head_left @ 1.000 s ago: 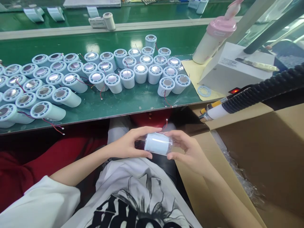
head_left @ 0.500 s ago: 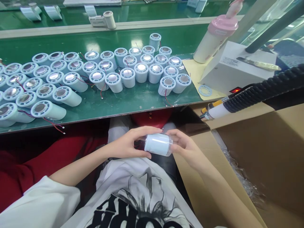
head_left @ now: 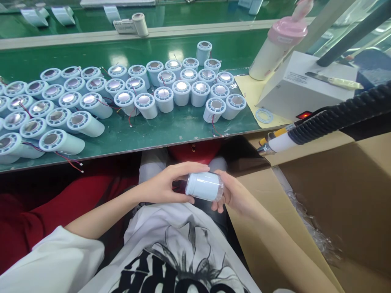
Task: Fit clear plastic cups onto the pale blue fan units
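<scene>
Between my hands, over my lap, lies a light blue plastic cylinder (head_left: 202,186) on its side, with a clear plastic cover (head_left: 220,188) round it at the right end. My left hand (head_left: 171,183) grips the cylinder's left end, thumb below and fingers above. On the clear cover at the right end is my right hand (head_left: 233,191), its fingers curled beneath and partly hidden. Similar light blue cylinders (head_left: 181,93), with round metallic discs in their tops and thin red and black wires, stand and lean in rows on the green bench (head_left: 146,136).
Right of me stands an open cardboard box (head_left: 324,183) with clear plastic pieces (head_left: 317,236) inside. A black ribbed hose (head_left: 339,114) hangs above it. On the bench are a white machine (head_left: 305,81), a pink-lidded bottle (head_left: 279,44) and a flat blue ring (head_left: 264,116).
My right hand has turned about the cylinder's right end, its fingers now lower and underneath. The left hand keeps its grip in the same place.
</scene>
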A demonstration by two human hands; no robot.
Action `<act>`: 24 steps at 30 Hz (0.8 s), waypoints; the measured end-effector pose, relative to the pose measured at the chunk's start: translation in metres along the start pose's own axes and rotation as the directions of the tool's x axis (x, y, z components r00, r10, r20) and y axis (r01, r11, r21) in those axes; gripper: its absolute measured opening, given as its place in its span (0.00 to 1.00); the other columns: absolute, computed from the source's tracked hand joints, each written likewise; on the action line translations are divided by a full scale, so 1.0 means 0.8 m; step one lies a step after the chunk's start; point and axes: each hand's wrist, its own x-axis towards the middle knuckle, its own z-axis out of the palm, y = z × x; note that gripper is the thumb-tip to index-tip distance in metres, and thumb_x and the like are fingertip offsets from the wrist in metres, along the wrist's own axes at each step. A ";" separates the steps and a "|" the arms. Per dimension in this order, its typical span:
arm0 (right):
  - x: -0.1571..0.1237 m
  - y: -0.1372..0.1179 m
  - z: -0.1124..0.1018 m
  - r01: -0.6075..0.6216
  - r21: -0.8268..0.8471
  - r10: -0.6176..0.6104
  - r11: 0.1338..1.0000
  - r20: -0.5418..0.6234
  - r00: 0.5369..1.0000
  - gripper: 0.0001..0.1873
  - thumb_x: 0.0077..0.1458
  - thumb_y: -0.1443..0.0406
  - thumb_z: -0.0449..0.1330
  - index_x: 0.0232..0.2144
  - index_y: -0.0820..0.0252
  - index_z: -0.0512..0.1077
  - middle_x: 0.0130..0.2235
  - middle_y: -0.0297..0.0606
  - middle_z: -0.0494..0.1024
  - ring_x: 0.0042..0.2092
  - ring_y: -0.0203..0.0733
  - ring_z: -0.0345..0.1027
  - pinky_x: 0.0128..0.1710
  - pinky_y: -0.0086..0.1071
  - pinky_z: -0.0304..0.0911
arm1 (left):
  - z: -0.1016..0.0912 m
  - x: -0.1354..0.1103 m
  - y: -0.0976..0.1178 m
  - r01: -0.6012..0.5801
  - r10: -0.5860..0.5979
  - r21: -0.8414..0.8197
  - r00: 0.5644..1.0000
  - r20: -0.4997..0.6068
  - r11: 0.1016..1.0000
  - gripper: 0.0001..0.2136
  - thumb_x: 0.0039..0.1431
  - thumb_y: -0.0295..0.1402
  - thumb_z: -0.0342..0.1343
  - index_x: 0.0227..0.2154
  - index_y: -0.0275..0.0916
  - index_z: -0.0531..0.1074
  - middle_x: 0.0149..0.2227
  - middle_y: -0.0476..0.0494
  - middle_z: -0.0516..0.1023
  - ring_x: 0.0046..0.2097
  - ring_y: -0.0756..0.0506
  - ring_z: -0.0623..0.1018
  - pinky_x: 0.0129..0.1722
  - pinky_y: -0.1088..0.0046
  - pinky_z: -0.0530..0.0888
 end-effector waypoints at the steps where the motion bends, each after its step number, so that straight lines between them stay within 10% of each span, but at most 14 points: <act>1: 0.000 0.000 0.001 -0.017 0.008 0.017 1.000 0.006 1.000 0.29 0.46 0.41 0.57 0.34 0.59 0.62 0.18 0.31 0.72 0.17 0.35 0.68 0.13 0.22 0.60 | 0.000 0.000 0.000 -0.006 0.006 -0.006 1.000 0.001 1.000 0.33 0.49 0.28 0.63 0.59 0.47 0.60 0.61 0.39 0.63 0.62 0.38 0.62 0.58 0.58 0.66; 13: -0.008 -0.005 0.004 -0.254 -0.026 0.255 0.967 0.143 0.956 0.37 0.58 0.42 0.33 0.19 0.62 0.66 0.14 0.35 0.67 0.10 0.26 0.52 0.07 0.18 0.43 | 0.004 0.003 0.003 -0.135 0.139 0.074 0.989 -0.051 0.988 0.31 0.47 0.27 0.64 0.56 0.50 0.64 0.57 0.40 0.66 0.58 0.40 0.67 0.55 0.63 0.67; 17: -0.011 0.007 -0.008 0.201 -0.422 -0.273 0.884 -0.116 0.955 0.13 0.58 0.57 0.51 0.38 0.60 0.65 0.31 0.39 0.76 0.23 0.35 0.69 0.17 0.25 0.63 | 0.011 0.000 0.011 0.090 -0.108 -0.159 0.988 -0.110 0.983 0.28 0.51 0.31 0.62 0.55 0.47 0.62 0.54 0.40 0.67 0.53 0.42 0.71 0.49 0.66 0.73; 20: -0.015 0.014 -0.016 0.582 -0.695 -0.734 0.423 0.114 0.670 0.23 0.53 0.70 0.57 0.51 0.53 0.59 0.59 0.47 0.63 0.53 0.45 0.66 0.48 0.42 0.68 | 0.014 -0.001 0.014 0.179 -0.212 -0.293 0.973 -0.088 0.939 0.26 0.53 0.33 0.61 0.56 0.46 0.61 0.51 0.41 0.70 0.48 0.43 0.74 0.46 0.66 0.75; 22: -0.018 0.014 -0.017 0.666 -0.704 -0.753 0.246 0.294 0.589 0.25 0.54 0.73 0.58 0.52 0.49 0.60 0.62 0.43 0.58 0.61 0.47 0.56 0.56 0.48 0.60 | 0.014 0.000 0.014 0.192 -0.226 -0.320 0.972 -0.071 0.928 0.27 0.53 0.34 0.60 0.56 0.45 0.61 0.52 0.40 0.70 0.47 0.43 0.75 0.45 0.66 0.75; 24: -0.020 0.013 -0.017 0.666 -0.656 -0.699 0.355 0.287 0.655 0.26 0.54 0.71 0.61 0.53 0.47 0.61 0.59 0.40 0.64 0.60 0.46 0.58 0.56 0.44 0.61 | 0.012 0.001 0.014 0.177 -0.199 -0.286 0.979 -0.050 0.942 0.29 0.52 0.34 0.62 0.57 0.45 0.61 0.55 0.39 0.68 0.50 0.41 0.74 0.47 0.65 0.74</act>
